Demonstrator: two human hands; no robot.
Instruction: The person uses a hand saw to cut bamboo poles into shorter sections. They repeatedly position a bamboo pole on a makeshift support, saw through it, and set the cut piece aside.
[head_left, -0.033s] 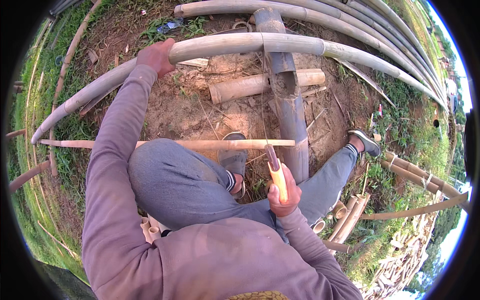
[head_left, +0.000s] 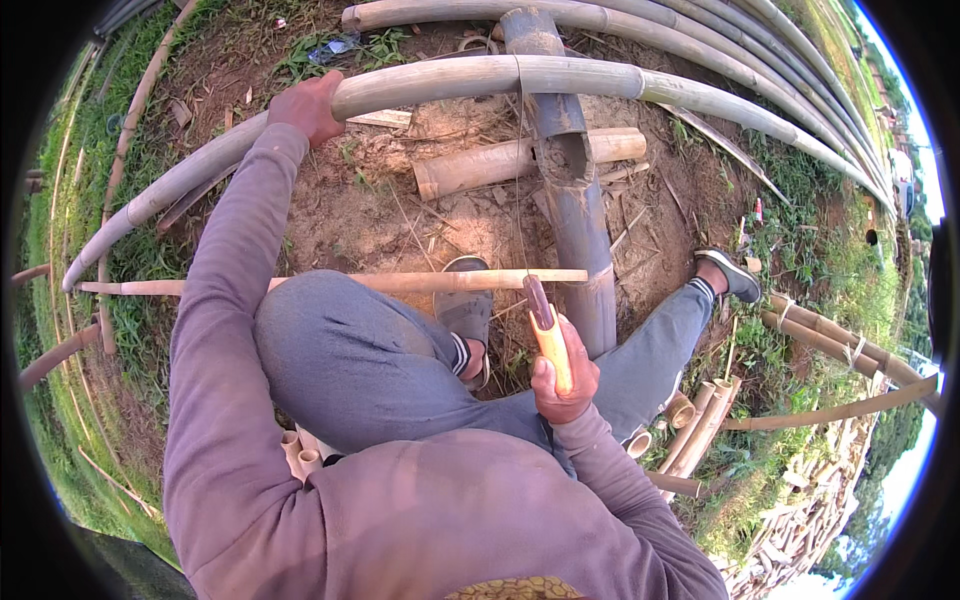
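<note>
My left hand (head_left: pixel 308 108) is closed around a long pale bamboo pole (head_left: pixel 440 86) that curves across the far side. The pole rests over a thick grey bamboo post (head_left: pixel 590 235) with a notch cut in it. In my right hand (head_left: pixel 570 385) is the orange-yellow handle of a handsaw (head_left: pixel 550 350). Its thin blade, seen nearly edge-on, runs away from me up to a narrow dark line across the pole beside the post. A slim bamboo strip (head_left: pixel 420 283) lies crosswise in front of my knee, its right end over the post.
A short bamboo piece (head_left: pixel 475 170) lies on the sawdust-strewn ground behind the post. Several long poles (head_left: pixel 640 30) are stacked at the far right. Cut bamboo tubes (head_left: pixel 700 440) stand by my right leg. Tied poles (head_left: pixel 840 345) make a low frame farther right.
The saw handle and my right hand sit slightly farther forward and left. The whole view has shifted a little. My left hand keeps its hold on the pole.
</note>
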